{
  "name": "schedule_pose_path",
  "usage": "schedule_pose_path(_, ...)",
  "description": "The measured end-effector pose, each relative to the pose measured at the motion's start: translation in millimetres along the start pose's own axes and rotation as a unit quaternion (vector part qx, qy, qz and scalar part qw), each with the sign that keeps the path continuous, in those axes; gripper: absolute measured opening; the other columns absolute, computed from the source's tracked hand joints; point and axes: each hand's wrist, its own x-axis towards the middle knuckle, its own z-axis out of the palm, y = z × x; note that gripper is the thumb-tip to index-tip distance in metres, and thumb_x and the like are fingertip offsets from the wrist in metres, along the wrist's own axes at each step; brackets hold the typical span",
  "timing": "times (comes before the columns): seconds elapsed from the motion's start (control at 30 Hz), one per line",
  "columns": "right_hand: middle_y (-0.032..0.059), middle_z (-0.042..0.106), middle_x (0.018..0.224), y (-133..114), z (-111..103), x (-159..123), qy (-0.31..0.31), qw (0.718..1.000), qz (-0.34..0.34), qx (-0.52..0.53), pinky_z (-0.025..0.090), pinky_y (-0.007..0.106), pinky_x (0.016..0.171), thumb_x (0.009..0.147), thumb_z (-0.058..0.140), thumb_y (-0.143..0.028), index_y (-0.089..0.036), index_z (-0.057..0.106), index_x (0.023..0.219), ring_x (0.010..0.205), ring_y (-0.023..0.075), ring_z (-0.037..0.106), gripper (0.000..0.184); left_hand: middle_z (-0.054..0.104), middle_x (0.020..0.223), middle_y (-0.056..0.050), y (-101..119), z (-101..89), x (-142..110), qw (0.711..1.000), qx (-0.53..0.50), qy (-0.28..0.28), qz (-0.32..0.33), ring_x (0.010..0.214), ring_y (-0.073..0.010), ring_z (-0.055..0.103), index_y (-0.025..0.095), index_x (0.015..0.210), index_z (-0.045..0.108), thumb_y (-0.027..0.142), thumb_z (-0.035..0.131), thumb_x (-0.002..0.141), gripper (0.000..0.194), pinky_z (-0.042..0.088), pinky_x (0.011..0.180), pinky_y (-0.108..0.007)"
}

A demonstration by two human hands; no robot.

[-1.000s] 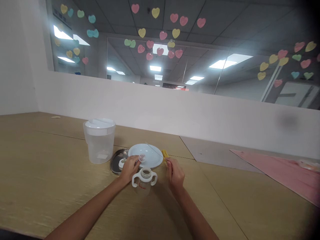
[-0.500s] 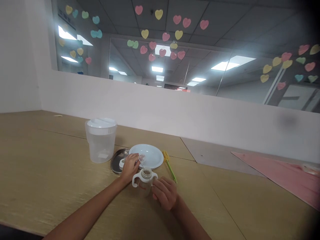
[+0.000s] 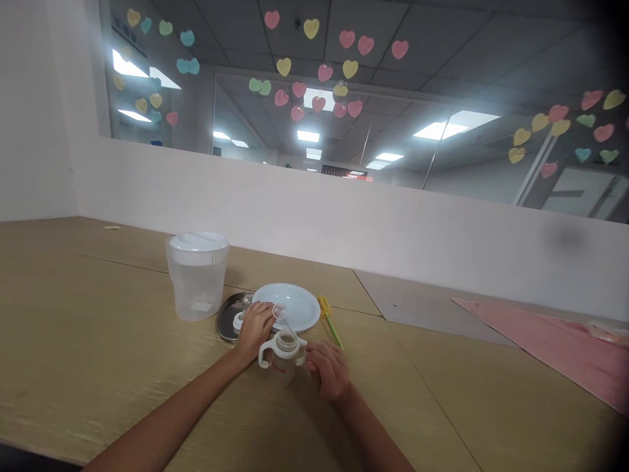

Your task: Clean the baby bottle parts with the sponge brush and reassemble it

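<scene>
A small clear baby bottle (image 3: 284,356) with white side handles stands open on the wooden table. My left hand (image 3: 254,329) is closed on a small clear silicone nipple piece (image 3: 278,311), held just above and behind the bottle's mouth. A thin clear straw (image 3: 293,333) runs from that piece down towards my right hand. My right hand (image 3: 328,369) is curled beside the bottle's right handle, its fingertips pinched near the straw's lower end. What the fingertips grip is too small to make out.
A white plate (image 3: 297,305) lies behind the bottle, with a round metal lid (image 3: 227,316) to its left and a clear lidded pitcher (image 3: 197,275) further left. A yellow-green brush (image 3: 331,322) lies right of the plate. A pink mat (image 3: 555,347) covers the far right.
My right hand left the yellow-green brush on the table by the plate and came down to the bottle's right side. My left hand stayed put with the nipple piece.
</scene>
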Motion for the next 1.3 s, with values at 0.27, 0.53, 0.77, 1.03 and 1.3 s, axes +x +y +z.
schedule_pose_path(0.27,0.0046,0.061,0.065,1,-1,2,0.01,1.0,0.016,0.004,0.045,0.022,0.054,0.089,0.035,-0.013,-0.017,0.05,0.08,0.057,0.0112,0.056,0.018,0.065,0.1,-0.006,2,-1.8,0,1.0,-0.007,-0.013,-0.004,0.095,-0.0205,0.052,0.021,0.096,0.066,0.025,0.041,0.089,0.026,0.037,0.091,-0.038)
schedule_pose_path(0.53,0.0045,0.062,0.066,0,-1,-1,0.006,1.0,0.016,0.002,0.046,0.023,0.056,0.087,0.036,-0.011,-0.018,0.049,0.082,0.059,0.012,0.058,0.016,0.065,0.103,-0.006,5,-5.3,0,1.0,-0.015,-0.021,-0.011,0.096,-0.021,0.053,0.021,0.099,0.066,0.026,0.04,0.089,0.028,0.036,0.092,-0.04)
schedule_pose_path(0.77,0.005,0.06,0.066,1,1,3,-0.013,1.0,0.01,0.006,0.044,0.021,0.053,0.088,0.036,-0.011,-0.017,0.05,0.081,0.057,0.0113,0.055,0.017,0.064,0.105,-0.007,8,-7.0,-1,1.0,-0.023,-0.018,-0.003,0.098,-0.0208,0.054,0.022,0.101,0.066,0.024,0.042,0.088,0.028,0.039,0.092,-0.039)
schedule_pose_path(1.03,0.0061,0.061,0.07,1,7,2,-0.005,0.998,0.056,0.01,0.046,0.023,0.055,0.088,0.036,-0.011,-0.016,0.051,0.085,0.062,0.0129,0.057,0.016,0.062,0.107,-0.007,14,-3.9,-4,0.998,-0.053,-0.033,0.016,0.1,-0.0198,0.054,0.022,0.102,0.066,0.024,0.041,0.089,0.027,0.042,0.09,-0.036)
schedule_pose_path(1.3,0.0072,0.064,0.073,2,13,-3,0.018,0.995,0.091,-0.027,0.049,0.023,0.058,0.089,0.038,-0.014,-0.015,0.057,0.089,0.066,0.0136,0.061,0.019,0.063,0.104,-0.009,14,-1.6,-2,0.994,-0.107,-0.015,-0.005,0.097,-0.0197,0.055,0.019,0.098,0.066,0.025,0.04,0.089,0.028,0.044,0.087,-0.034)
